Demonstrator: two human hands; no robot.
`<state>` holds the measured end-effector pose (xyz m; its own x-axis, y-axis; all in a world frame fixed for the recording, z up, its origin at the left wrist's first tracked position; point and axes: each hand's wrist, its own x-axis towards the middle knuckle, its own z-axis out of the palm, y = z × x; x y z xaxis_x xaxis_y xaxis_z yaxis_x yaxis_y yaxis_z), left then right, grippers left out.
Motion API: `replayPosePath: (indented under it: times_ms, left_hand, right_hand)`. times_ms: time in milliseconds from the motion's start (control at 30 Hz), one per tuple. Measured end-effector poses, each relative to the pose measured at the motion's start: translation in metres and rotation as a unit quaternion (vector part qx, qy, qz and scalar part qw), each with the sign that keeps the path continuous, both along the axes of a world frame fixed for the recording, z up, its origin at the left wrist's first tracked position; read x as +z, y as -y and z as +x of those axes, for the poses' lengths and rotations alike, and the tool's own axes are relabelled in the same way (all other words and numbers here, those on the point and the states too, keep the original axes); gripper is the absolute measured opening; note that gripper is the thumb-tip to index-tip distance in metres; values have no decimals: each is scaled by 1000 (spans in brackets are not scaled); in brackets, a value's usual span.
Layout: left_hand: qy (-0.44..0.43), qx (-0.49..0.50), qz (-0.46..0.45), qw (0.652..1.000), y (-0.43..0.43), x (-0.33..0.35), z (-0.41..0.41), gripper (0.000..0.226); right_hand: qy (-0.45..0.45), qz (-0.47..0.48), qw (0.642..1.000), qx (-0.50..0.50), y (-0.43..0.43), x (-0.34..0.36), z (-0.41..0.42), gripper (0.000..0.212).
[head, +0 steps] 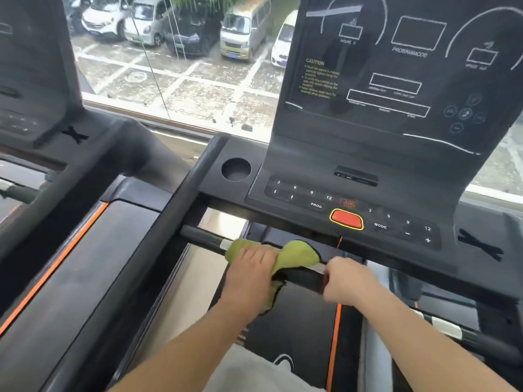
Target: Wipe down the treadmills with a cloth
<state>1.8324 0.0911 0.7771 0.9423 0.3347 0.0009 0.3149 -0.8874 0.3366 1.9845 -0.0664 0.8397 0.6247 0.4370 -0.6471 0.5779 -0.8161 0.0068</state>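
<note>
Pressing cloth (297, 254) on handlebar (202, 238), under left grip (250, 268)

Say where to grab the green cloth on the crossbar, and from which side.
Take the green cloth at its free lobe bulging above the crossbar, just right of the left hand. Come from above: the middle is wrapped round the bar under that hand, and the tail hangs below.

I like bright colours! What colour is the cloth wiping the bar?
The cloth is yellow-green with a dark edge; the head view shows it.
</note>
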Motion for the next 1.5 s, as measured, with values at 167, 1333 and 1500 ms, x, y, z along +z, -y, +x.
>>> replayPosePath:
  times_ms: [167, 1333, 1500]
  left_hand:
    - [31, 244, -76, 966, -94, 26, -42, 20]
    - [96, 52, -3, 994, -120, -7, -44, 21]
    - [34, 149, -299, 942, -67, -4, -92, 22]
  right_hand:
    - [-90, 79, 992, -34, -39, 10, -6, 70]
    - [59, 75, 995, -14, -133, -10, -65, 33]
    - [64, 72, 995, -9, -132, -12, -64, 21]
